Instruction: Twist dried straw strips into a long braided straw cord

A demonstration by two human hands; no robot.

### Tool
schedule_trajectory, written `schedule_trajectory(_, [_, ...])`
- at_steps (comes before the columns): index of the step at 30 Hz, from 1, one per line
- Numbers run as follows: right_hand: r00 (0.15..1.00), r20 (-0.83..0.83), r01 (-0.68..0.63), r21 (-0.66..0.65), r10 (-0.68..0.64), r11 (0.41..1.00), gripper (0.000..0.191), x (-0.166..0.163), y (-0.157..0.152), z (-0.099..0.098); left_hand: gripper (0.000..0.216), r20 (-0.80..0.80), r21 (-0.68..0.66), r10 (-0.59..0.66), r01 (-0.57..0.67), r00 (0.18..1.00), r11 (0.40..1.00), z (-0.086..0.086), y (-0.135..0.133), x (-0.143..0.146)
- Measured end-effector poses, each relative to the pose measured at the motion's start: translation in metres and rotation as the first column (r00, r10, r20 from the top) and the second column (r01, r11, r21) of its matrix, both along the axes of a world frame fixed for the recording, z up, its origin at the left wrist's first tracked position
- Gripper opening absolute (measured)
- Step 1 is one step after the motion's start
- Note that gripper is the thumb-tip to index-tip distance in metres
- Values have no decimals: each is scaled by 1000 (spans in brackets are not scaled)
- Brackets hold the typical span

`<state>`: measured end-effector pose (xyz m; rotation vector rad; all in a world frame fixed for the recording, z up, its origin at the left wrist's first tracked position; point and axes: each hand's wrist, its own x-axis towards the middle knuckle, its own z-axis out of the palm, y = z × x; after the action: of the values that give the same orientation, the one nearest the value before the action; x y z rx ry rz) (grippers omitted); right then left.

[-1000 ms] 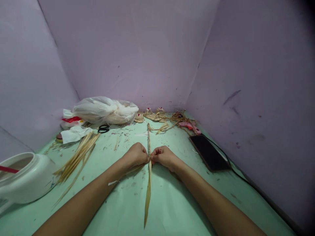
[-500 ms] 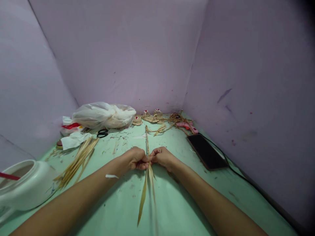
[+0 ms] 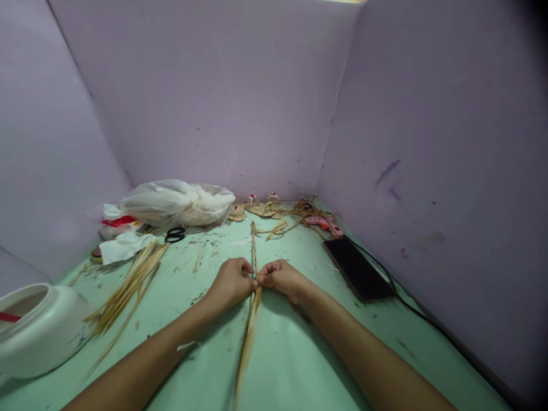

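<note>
A thin braid of dried straw-coloured leaf strips [image 3: 254, 245] runs away from me along the middle of the green table. My left hand [image 3: 234, 279] pinches it from the left, thumb and fingertips at its near end. From the right, my right hand [image 3: 280, 278] grips the same spot between thumb and forefinger. Both sets of fingertips almost touch and partly hide the point they hold. Loose strips [image 3: 247, 342] trail from there toward me. Left of my hands lies a bundle of dried strips [image 3: 131, 285], fanned out on the table.
Behind the bundle are black-handled scissors [image 3: 175, 234], a white cloth [image 3: 128, 246] and a knotted plastic bag [image 3: 180, 202]. Small woven pieces [image 3: 262, 206], tangled braid and a pink glue gun [image 3: 325, 222] lie at the back. A phone [image 3: 358, 269] lies right; a white pot [image 3: 47, 331] stands left.
My left forearm has swung right and my left fingers have loosened from a curled grip into a lighter pinch. The trailing strips have drawn together. The view has shifted slightly.
</note>
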<state>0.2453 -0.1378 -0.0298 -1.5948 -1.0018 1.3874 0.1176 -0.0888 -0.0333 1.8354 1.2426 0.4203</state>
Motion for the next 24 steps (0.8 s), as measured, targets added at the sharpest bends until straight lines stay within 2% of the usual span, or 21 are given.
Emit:
schedule_trajectory(3, [997,-74,-23,5,23,1000,4,2,0,0,31,167,-215,28,9,985,977,5,-5,1])
schedule_trajectory(6, [991,-125,-38,29,41,999,9,4,1,-3,25,227,-453,77,35,971,891,11,-7,2])
schedule_trajectory(10, [983,-168,-60,71,71,996,16,6,2,-9,14,267,-578,74,99,961,810,13,-5,2])
schedule_trajectory(12, [980,-185,-64,77,77,995,17,8,3,-11,8,268,-589,39,131,963,798,12,-3,1])
schedule_trajectory(16, [984,-130,-106,110,120,988,19,11,8,-14,8,247,-526,-45,173,968,833,12,2,-3])
schedule_trajectory(21, [990,-53,-116,168,127,979,21,11,8,-14,11,134,-447,-5,65,991,892,12,2,-1])
schedule_trajectory(24, [988,18,-153,212,153,965,19,11,7,-13,7,145,-432,-34,94,989,897,11,2,-1])
